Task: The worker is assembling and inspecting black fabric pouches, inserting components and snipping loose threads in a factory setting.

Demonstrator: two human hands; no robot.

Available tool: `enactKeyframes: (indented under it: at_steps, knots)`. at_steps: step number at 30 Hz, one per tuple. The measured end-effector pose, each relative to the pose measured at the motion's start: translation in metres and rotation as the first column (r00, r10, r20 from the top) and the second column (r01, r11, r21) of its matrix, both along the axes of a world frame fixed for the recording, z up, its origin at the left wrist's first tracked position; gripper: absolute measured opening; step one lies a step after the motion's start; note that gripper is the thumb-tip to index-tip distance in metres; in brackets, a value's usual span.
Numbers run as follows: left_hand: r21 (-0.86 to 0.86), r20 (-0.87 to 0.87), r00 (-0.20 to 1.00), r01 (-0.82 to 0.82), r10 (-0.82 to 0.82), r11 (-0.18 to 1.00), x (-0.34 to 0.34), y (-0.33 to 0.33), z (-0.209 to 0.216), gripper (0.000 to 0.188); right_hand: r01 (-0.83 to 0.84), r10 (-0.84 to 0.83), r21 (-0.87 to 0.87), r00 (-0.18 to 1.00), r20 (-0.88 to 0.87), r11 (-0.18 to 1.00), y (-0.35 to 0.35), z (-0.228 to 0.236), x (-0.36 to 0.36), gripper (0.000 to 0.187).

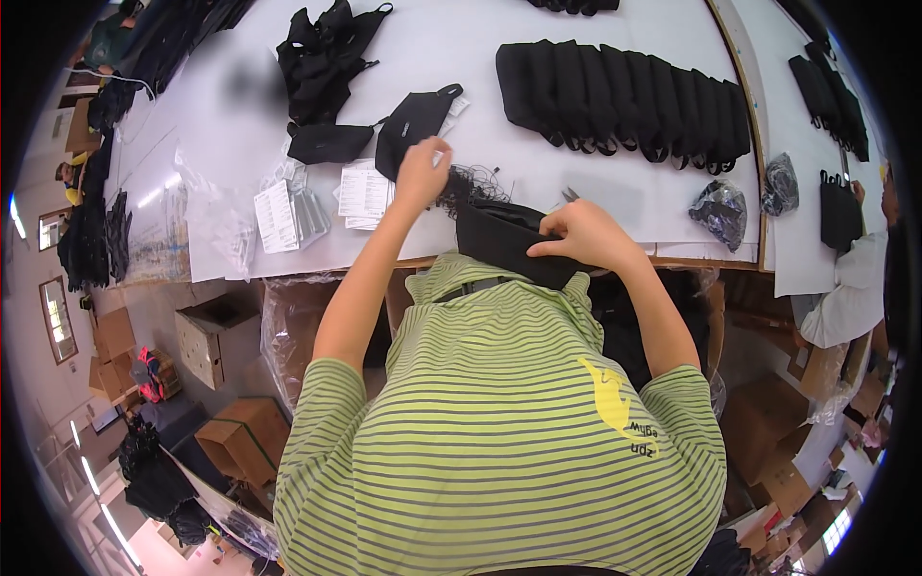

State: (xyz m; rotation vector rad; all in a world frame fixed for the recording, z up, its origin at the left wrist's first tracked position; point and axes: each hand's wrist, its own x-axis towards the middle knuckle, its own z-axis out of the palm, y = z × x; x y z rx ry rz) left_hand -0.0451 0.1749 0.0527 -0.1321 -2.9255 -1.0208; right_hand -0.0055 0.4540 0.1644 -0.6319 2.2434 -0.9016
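My right hand [584, 233] pinches the upper edge of a black fabric pouch [509, 245], which rests against my front at the table's near edge. Grey blades of small snips [570, 194] show just beyond that hand; whether it also holds them is hidden. My left hand [424, 175] is raised over the table with its fingers curled together, and what they pinch, if anything, cannot be made out. Beside it lie a black pouch with a loop [408, 125] and a tangle of black threads [475, 184].
A long row of black pouches [624, 96] lies at the far right. White printed cards [363, 195] and tag bundles [279, 219] sit at left, below heaped black pieces [327, 58]. A clear-wrapped dark bundle [718, 213] is at right. Another person's sleeve [845, 298] shows beyond the wooden divider [752, 125].
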Motion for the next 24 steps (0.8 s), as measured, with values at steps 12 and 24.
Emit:
enactKeyframes:
  at_steps: [12,24]
  knots:
    - [-0.294,-0.068,0.995,-0.093,0.076,0.951,-0.026,-0.034,-0.036,0.024,0.062,-0.059,0.001,0.955,-0.291,0.998,0.010,-0.003,0.015,0.036]
    - [-0.013,-0.258,0.961,0.102,-0.101,0.995,0.033,0.036,0.128,0.023,-0.063,-0.034,-0.102,0.666,-0.745,0.993,-0.012,0.018,-0.011,0.031]
